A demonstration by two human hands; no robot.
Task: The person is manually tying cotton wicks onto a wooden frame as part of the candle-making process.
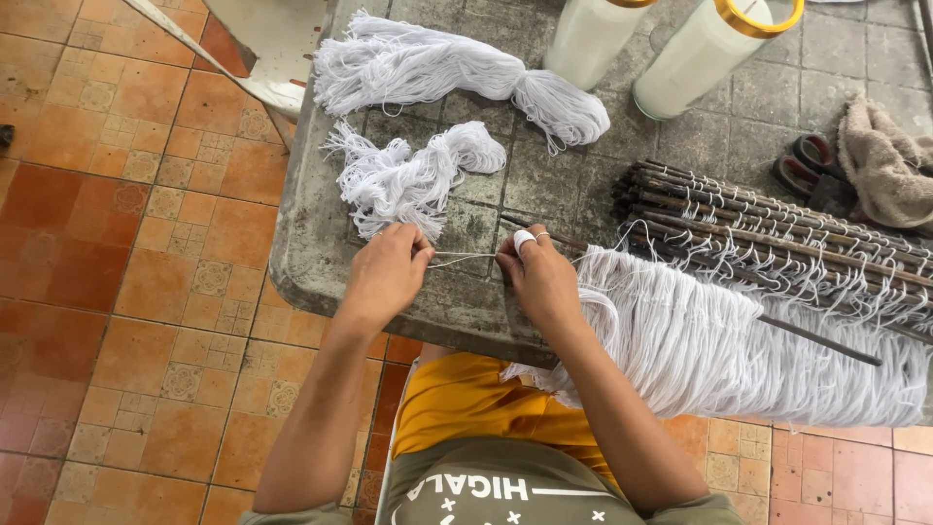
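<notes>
My left hand (387, 274) and my right hand (537, 280) pinch the two ends of a short white thread (465, 259) stretched between them above the grey stone table (311, 243). A white band wraps one finger of my right hand. Just beyond my left hand lies a small bundle of cut white threads (413, 177). A larger tied bundle (442, 76) lies farther back. To the right of my right hand a thin dark rod (816, 340) carries a dense fringe of white threads (700, 340) that hangs over the table edge.
A stack of dark rods with knotted white threads (777, 228) lies at the right. Two tall pale cylinders with gold rims (695, 58) stand at the back. Scissors (812, 165) and a beige cloth (884, 160) sit far right. Orange tiled floor (126, 243) lies to the left.
</notes>
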